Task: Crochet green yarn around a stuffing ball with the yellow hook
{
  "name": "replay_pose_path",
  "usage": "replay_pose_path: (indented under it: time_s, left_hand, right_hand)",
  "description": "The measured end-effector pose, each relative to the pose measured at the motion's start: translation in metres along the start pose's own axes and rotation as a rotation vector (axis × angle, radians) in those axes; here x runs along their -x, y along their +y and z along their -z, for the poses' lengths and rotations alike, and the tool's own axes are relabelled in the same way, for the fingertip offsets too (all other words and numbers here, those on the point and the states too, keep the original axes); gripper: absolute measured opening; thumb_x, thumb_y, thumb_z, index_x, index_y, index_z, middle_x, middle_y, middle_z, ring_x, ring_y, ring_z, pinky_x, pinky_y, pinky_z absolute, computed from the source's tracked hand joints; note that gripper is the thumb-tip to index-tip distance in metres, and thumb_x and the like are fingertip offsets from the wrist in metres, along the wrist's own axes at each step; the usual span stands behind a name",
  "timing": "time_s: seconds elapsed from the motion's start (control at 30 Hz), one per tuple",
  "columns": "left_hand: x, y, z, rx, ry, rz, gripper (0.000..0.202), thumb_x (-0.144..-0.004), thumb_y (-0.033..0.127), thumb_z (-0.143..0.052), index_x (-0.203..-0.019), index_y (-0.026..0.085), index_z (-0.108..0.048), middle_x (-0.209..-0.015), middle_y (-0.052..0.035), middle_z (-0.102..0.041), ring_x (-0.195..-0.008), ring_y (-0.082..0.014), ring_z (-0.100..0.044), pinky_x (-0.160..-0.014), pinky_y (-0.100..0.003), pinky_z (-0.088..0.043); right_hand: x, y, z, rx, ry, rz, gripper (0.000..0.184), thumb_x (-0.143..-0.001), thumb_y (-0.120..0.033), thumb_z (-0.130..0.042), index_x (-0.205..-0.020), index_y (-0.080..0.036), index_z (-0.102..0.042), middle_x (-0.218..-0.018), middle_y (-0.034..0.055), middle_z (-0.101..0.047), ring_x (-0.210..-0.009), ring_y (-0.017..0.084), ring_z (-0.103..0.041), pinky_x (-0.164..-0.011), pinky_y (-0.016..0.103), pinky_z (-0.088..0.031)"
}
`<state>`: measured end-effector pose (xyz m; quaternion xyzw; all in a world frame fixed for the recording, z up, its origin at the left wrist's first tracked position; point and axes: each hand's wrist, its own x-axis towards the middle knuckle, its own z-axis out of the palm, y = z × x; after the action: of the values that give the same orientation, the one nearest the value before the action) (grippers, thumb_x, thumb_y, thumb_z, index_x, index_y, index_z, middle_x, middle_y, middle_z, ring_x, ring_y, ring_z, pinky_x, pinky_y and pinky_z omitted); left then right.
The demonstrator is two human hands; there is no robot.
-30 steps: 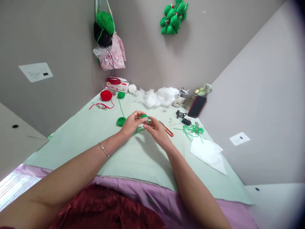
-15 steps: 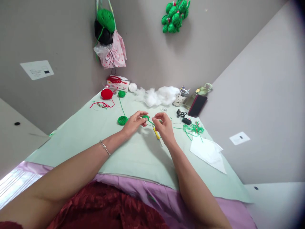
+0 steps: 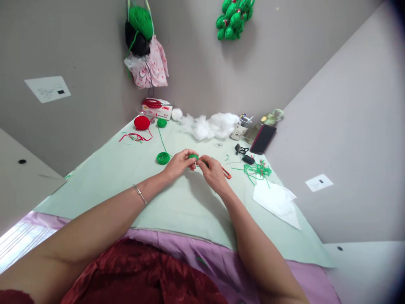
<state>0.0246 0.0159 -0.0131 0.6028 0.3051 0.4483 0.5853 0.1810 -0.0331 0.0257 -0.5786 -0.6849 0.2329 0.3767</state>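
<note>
Above the middle of the table, my left hand (image 3: 181,164) is closed around a small green crochet piece (image 3: 193,156). My right hand (image 3: 214,172) is pinched close against the piece's right side, with green yarn (image 3: 206,163) at its fingertips. Whether a hook is inside that hand is hidden. An orange loop-shaped handle (image 3: 226,173) shows just past the right knuckles; its other end is out of sight. Left of my left hand lies a coil of green yarn (image 3: 163,158), its strand running back to a small green ball (image 3: 161,123).
Red yarn (image 3: 142,123), white stuffing (image 3: 210,126), a pen cup (image 3: 239,128) and a phone (image 3: 263,139) line the back. Green yarn scraps (image 3: 257,169) and white paper (image 3: 274,200) lie right. Green crocheted pieces (image 3: 234,19) hang on the wall.
My right hand has moved down and left against the green piece. The yellow-handled crochet hook that hung below it is now out of sight, and the orange handle has come into view.
</note>
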Motion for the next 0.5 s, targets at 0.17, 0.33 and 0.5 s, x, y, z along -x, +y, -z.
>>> replay_pose_path:
  time_s: [0.17, 0.33, 0.5]
  left_hand:
    - [-0.005, -0.012, 0.001, -0.109, 0.042, 0.018, 0.024, -0.098, 0.034, -0.064, -0.111, 0.014, -0.066, -0.096, -0.0035, -0.069, -0.076, -0.0148, -0.066, -0.07, -0.032, -0.059]
    - [-0.007, -0.017, 0.004, -0.152, 0.084, 0.04, 0.029, -0.098, 0.035, -0.065, -0.118, 0.014, -0.065, -0.111, -0.0077, -0.07, -0.091, -0.0188, -0.069, -0.078, -0.037, -0.061]
    - [-0.008, -0.007, 0.015, -0.085, 0.124, -0.031, 0.024, -0.098, 0.034, -0.065, -0.111, 0.014, -0.066, -0.1, -0.0048, -0.07, -0.081, -0.0157, -0.068, -0.073, -0.033, -0.06]
  right_hand:
    - [0.002, -0.003, -0.012, 0.043, 0.014, -0.009, 0.019, -0.085, -0.025, -0.05, -0.07, -0.021, -0.061, -0.059, -0.0021, -0.053, -0.058, 0.015, -0.042, -0.061, 0.029, -0.029]
    - [0.002, -0.001, -0.028, 0.014, 0.014, -0.027, 0.02, -0.085, -0.023, -0.051, -0.071, -0.021, -0.066, -0.062, -0.0007, -0.056, -0.06, 0.016, -0.042, -0.065, 0.031, -0.031]
    - [0.004, -0.004, -0.019, -0.155, -0.049, -0.071, 0.022, -0.087, -0.034, -0.057, -0.087, -0.02, -0.073, -0.069, -0.0002, -0.059, -0.062, 0.015, -0.044, -0.062, 0.029, -0.036]
